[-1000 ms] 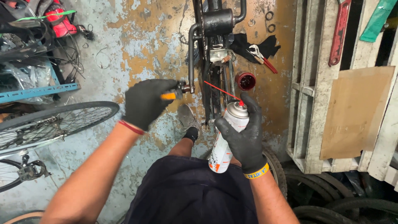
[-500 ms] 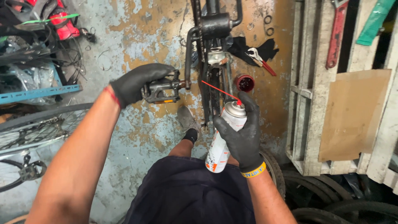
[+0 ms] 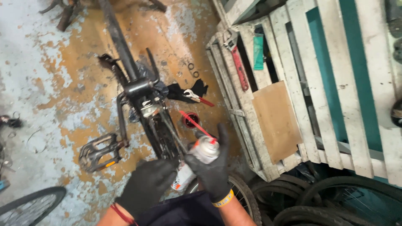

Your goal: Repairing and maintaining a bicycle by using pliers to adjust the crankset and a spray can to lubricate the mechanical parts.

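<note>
Low in the view, close to the person's body, the right hand (image 3: 213, 171) in a black glove is wrapped around a spray can (image 3: 197, 161), fingers curled about its silver upper part and the forefinger raised up over the nozzle, from which a thin red straw (image 3: 194, 124) slants up and away to the left. A yellow band (image 3: 222, 199) circles that wrist, and the forearm rises from the bottom edge. Just left of it the left hand (image 3: 146, 186), also gloved in black, is loosely curled with its fingertips at the white lower part of the can; whether it actually grips the can I cannot tell. A red cord (image 3: 121, 212) sits on this wrist. Directly beyond both hands stands the black bicycle frame (image 3: 134, 83), its chain area just ahead of the can. Ahead and to the left of the left hand, well apart from it, a black pedal (image 3: 99, 151) hangs on its crank above the worn floor (image 3: 54, 83). Beyond the right hand a small red cap (image 3: 190, 119) lies on the floor, with red-handled pliers (image 3: 197, 97) on a black rag further off. Right of the right hand leans a white wooden pallet (image 3: 318, 83) with a red wrench (image 3: 239, 67) and a brown board (image 3: 276, 119), and tyres (image 3: 326, 196) are piled below it.
</note>
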